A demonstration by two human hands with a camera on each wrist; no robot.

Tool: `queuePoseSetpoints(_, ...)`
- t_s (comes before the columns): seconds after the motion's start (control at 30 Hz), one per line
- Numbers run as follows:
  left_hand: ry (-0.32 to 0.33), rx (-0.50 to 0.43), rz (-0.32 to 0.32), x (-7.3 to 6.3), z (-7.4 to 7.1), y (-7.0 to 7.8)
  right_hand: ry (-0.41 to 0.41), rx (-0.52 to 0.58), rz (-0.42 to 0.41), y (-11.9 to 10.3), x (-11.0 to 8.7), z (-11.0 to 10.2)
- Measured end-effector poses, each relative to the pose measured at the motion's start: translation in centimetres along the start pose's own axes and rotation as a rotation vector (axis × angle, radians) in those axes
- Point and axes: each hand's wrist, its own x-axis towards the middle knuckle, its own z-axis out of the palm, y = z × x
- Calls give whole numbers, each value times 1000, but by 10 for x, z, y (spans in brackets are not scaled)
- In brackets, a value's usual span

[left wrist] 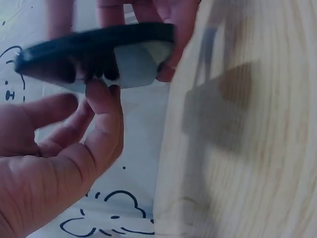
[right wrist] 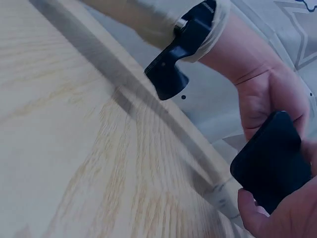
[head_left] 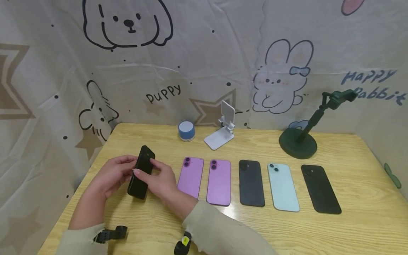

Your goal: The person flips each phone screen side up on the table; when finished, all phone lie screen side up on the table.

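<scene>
A black phone (head_left: 140,177) stands tilted above the left part of the table. My right hand (head_left: 160,179) grips it, thumb on the back and fingers at its edge. On the phone's left side is my left hand (head_left: 116,173). The left wrist view shows the phone (left wrist: 129,37) edge-on, its glossy face toward my left hand (left wrist: 59,153). Bent left fingertips meet that glossy face; I cannot tell whether they pinch anything. In the right wrist view the phone's dark back (right wrist: 272,158) hides part of the left hand (right wrist: 267,94).
Right of my hands lie two purple phones (head_left: 190,177) (head_left: 219,184), a dark grey phone (head_left: 251,184), a pale blue phone (head_left: 283,187) and a black phone (head_left: 321,189). Behind them stand a blue speaker (head_left: 186,131), a white phone stand (head_left: 220,136) and a dark green stand (head_left: 298,143).
</scene>
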Motion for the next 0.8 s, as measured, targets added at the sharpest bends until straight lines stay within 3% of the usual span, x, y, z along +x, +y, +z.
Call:
queuePoseSetpoints(0.1, 0, 86, 22, 1, 1, -4, -37, 143, 37, -2, -2, 1)
queuePoseSetpoints(0.23, 52, 275, 21, 2, 3, -9, -117, 320, 49, -5, -4, -1)
queuePoseSetpoints(0.33, 85, 343, 0, 1, 4, -10, -208, 433, 49, -5, -4, -5)
queuePoseSetpoints(0.47, 87, 275, 0, 1, 3, -11, -321, 537, 35, -4, -2, -10)
queuePoseSetpoints(0.6, 115, 163, -2, 2, 3, -10, -348, 552, 9, -3, -1, -14)
queuePoseSetpoints(0.7, 150, 105, -12, 2, 5, -10, -266, 483, -8, -2, -1, -17)
queuePoseSetpoints(0.8, 178, 94, -27, 1, 6, -11, -126, 368, -14, -1, -2, -19)
